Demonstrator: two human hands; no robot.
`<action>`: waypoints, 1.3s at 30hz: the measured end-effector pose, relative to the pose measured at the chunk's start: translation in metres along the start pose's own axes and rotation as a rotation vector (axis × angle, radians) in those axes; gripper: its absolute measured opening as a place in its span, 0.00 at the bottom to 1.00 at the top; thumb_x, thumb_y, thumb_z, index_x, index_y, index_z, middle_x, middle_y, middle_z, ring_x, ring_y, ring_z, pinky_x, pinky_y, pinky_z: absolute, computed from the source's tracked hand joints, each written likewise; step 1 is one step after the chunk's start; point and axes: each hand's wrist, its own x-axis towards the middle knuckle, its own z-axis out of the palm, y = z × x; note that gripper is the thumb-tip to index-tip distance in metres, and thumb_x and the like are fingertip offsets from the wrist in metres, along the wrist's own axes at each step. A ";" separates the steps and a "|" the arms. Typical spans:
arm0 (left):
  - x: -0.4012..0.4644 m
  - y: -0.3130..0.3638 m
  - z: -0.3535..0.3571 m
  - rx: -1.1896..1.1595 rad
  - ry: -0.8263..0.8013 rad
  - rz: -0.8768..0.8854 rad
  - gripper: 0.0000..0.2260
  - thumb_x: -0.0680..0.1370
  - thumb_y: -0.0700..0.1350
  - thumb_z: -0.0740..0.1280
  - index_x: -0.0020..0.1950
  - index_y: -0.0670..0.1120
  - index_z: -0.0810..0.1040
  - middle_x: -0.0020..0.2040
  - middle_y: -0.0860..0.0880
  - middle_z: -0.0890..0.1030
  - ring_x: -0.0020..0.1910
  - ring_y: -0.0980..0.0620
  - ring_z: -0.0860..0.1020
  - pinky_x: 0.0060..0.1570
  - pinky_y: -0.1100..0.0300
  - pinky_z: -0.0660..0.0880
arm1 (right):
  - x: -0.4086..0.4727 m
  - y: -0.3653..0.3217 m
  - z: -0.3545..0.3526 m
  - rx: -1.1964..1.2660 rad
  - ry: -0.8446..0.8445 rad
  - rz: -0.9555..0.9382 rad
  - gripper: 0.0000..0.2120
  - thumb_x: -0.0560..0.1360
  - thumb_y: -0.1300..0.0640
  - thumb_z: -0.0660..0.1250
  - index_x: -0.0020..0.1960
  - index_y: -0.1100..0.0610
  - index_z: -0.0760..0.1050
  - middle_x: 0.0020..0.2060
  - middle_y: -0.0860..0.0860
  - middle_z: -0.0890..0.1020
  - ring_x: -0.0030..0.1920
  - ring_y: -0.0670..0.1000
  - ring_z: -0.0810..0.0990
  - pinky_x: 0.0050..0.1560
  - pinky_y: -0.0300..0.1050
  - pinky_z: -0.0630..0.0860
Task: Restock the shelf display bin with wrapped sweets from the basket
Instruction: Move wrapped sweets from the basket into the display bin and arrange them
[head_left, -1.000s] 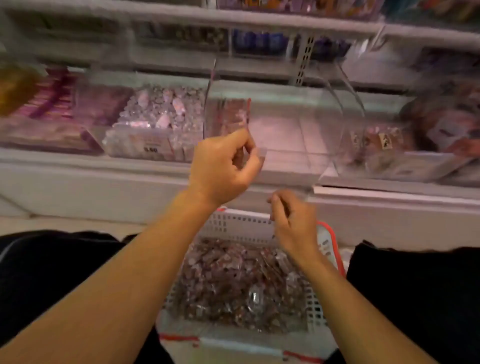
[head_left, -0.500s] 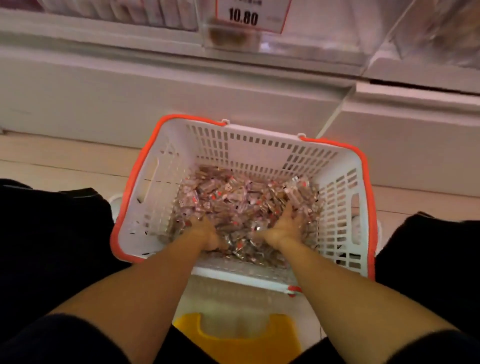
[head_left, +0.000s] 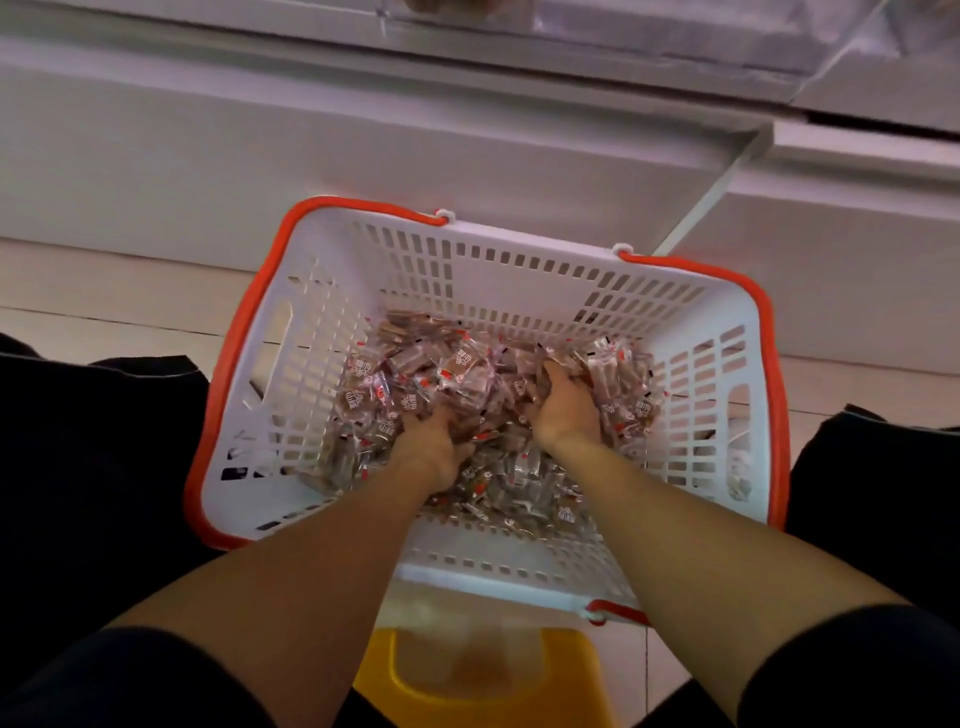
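Note:
A white basket (head_left: 483, 270) with an orange rim stands on the floor between my knees, holding a heap of brown and red wrapped sweets (head_left: 415, 369). Both my hands are down in the heap. My left hand (head_left: 434, 447) is dug in at the middle, its fingers buried under the sweets. My right hand (head_left: 566, 402) is a little farther in, its fingers curled round a clump of sweets. Only the lower front edge of the clear shelf display bin (head_left: 597, 26) shows at the top of the view.
The white shelf base (head_left: 311, 135) rises just behind the basket. A yellow stool (head_left: 483, 680) sits under me at the near edge. My dark-clad legs (head_left: 93, 467) flank the basket on a pale tiled floor (head_left: 104, 296).
My hands left the bin on the shelf and dropped into the basket as the view tipped down. Since then they have dug deeper into the sweets and closed on them.

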 end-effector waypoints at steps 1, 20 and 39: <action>0.000 0.000 0.000 0.037 -0.008 0.021 0.22 0.79 0.48 0.68 0.71 0.49 0.69 0.70 0.37 0.64 0.63 0.36 0.73 0.67 0.47 0.70 | 0.001 0.002 -0.002 0.005 0.018 0.001 0.31 0.78 0.61 0.65 0.76 0.44 0.61 0.63 0.57 0.78 0.53 0.59 0.81 0.55 0.54 0.80; -0.030 0.005 -0.027 -1.070 0.034 -0.083 0.12 0.80 0.40 0.66 0.63 0.40 0.73 0.43 0.41 0.85 0.40 0.45 0.83 0.49 0.46 0.79 | -0.064 -0.011 -0.059 0.778 -0.473 0.263 0.27 0.76 0.63 0.70 0.73 0.57 0.67 0.52 0.53 0.83 0.30 0.46 0.75 0.23 0.36 0.71; -0.142 0.103 -0.205 -0.996 -0.351 0.435 0.07 0.80 0.39 0.62 0.54 0.41 0.78 0.49 0.43 0.83 0.41 0.44 0.84 0.43 0.51 0.83 | -0.123 -0.096 -0.235 0.804 -0.529 -0.284 0.14 0.74 0.70 0.68 0.59 0.59 0.78 0.43 0.56 0.85 0.41 0.52 0.86 0.39 0.42 0.83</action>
